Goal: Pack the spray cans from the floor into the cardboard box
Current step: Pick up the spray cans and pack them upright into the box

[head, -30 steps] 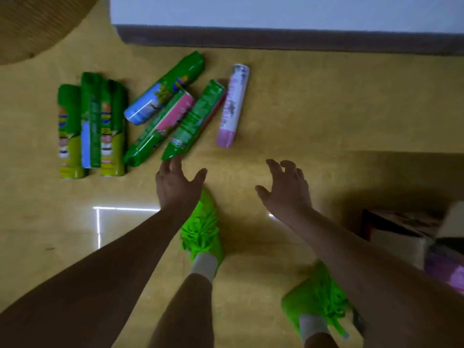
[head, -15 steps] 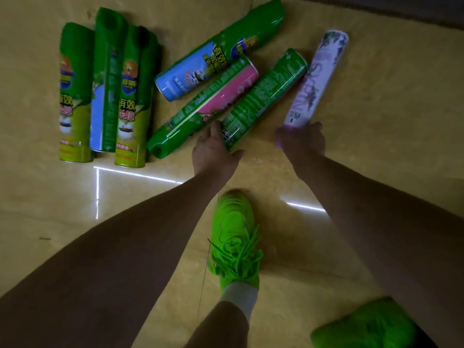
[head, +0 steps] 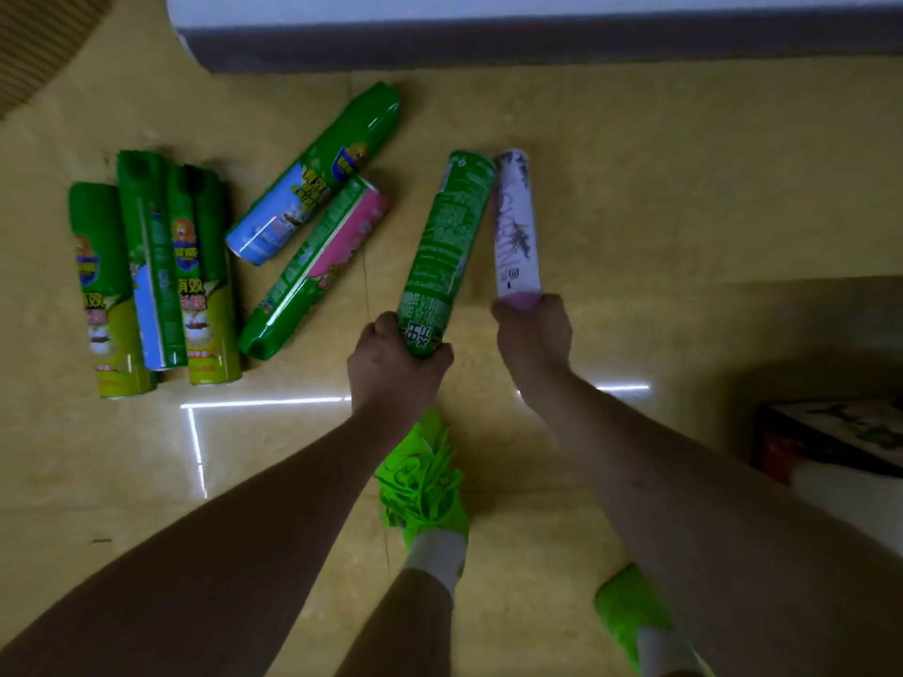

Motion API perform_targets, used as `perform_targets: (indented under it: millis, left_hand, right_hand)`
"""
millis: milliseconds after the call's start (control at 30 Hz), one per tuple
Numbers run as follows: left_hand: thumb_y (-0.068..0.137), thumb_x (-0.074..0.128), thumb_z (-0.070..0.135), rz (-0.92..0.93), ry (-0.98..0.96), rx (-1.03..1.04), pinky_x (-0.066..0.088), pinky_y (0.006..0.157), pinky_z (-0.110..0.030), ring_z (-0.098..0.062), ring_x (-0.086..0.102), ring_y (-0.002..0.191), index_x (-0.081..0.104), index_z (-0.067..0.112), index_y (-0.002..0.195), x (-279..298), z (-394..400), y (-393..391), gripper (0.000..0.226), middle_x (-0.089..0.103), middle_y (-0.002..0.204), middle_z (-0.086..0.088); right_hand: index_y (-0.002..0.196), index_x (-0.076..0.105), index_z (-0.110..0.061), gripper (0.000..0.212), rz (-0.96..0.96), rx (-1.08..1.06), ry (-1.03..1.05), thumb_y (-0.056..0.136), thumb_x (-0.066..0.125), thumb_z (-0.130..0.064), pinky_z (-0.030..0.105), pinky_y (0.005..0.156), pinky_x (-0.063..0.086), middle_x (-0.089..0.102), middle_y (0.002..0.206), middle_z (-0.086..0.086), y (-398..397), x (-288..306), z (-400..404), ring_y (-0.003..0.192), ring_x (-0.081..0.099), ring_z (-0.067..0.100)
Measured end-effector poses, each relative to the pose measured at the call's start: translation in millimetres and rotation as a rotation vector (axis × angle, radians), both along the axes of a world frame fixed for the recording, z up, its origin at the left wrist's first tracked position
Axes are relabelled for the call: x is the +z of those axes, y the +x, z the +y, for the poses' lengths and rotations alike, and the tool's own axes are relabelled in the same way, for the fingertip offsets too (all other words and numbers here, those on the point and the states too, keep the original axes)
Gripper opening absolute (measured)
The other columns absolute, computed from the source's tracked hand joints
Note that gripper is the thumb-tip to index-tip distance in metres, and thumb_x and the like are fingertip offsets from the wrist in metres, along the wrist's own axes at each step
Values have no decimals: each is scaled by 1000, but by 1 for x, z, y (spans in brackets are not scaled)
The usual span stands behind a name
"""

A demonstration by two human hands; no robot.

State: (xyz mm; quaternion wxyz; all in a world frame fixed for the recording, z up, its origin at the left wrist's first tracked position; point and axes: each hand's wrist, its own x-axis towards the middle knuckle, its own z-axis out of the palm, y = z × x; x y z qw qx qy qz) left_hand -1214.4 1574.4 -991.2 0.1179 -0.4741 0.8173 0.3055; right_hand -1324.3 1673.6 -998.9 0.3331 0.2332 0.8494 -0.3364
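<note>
Both hands now grip cans: left hand (head: 393, 364) green can (head: 442, 251), right hand (head: 532, 334) pink can (head: 515, 227).

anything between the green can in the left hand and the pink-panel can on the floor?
Head view: only bare floor with a thin tile seam separates the held green can, in the left hand, from the pink-panel can.

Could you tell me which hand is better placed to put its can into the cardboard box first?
The right hand, probably. It grips the white and pink spray can on the side where the cardboard box sits at the frame's right edge. The left hand, gripping the green spray can, would have to cross over.
</note>
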Motion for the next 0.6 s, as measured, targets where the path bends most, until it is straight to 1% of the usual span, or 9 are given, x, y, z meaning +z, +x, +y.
perform_targets:
  millis: [67, 133, 167, 267, 333, 400, 533, 600]
  left_hand:
    - [69, 82, 41, 20, 4, -33, 33, 66, -29, -37, 61, 88, 60, 5, 108, 23, 14, -18, 58, 66, 97, -15]
    - [68, 82, 44, 50, 18, -63, 33, 67, -28, -34, 62, 88, 60, 8, 110, 45, 30, -40, 59, 66, 98, -12]
    - [67, 81, 45, 70, 28, -80, 35, 67, -27, -32, 62, 88, 59, 10, 110, 55, 41, -51, 60, 66, 98, -10]
    - [66, 82, 47, 153, 50, -147, 38, 65, -28, -28, 62, 84, 60, 12, 108, 83, 83, -87, 59, 66, 96, -6]
    - [66, 82, 47, 214, 63, -213, 44, 65, -29, -28, 62, 83, 62, 11, 109, 101, 118, -108, 59, 67, 95, -7]
    - [64, 81, 49, 266, 75, -285, 50, 67, -33, -27, 64, 82, 63, 12, 108, 116, 156, -127, 60, 68, 94, -6]
    - [64, 83, 47, 323, 125, -385, 53, 69, -35, -22, 65, 81, 64, 16, 105, 144, 238, -152, 55, 69, 92, -1]
    - [63, 81, 49, 337, 141, -421, 54, 71, -37, -21, 66, 82, 65, 17, 105, 156, 280, -159, 55, 70, 92, 1]
  right_hand:
    - [117, 56, -7, 41, 18, -73, -43, 85, 72, -27, 26, 67, 44, 65, 109, 10, -6, 27, 25, 92, 62, 28]
    - [117, 54, -7, 40, 53, -147, -69, 87, 71, -28, 24, 58, 42, 62, 101, 5, -14, 55, 51, 79, 58, 20]
    - [116, 54, -7, 39, 73, -187, -74, 87, 70, -28, 25, 57, 41, 61, 99, 4, -17, 67, 66, 76, 57, 18]
    - [109, 54, -7, 35, 138, -295, -88, 85, 70, -29, 28, 63, 43, 65, 98, 6, -27, 100, 119, 79, 61, 23]
    - [102, 55, -8, 32, 182, -335, -75, 84, 71, -30, 29, 63, 43, 65, 90, 6, -31, 123, 159, 78, 63, 25]
    - [98, 53, -10, 29, 223, -382, -74, 86, 72, -28, 30, 63, 42, 61, 83, 2, -33, 144, 199, 74, 60, 22]
    - [102, 55, -11, 28, 299, -509, -79, 86, 72, -27, 27, 61, 35, 60, 85, 1, -33, 179, 278, 75, 58, 19]
    - [105, 57, -14, 30, 316, -578, -81, 85, 73, -29, 29, 63, 41, 64, 87, 2, -29, 189, 317, 77, 62, 19]
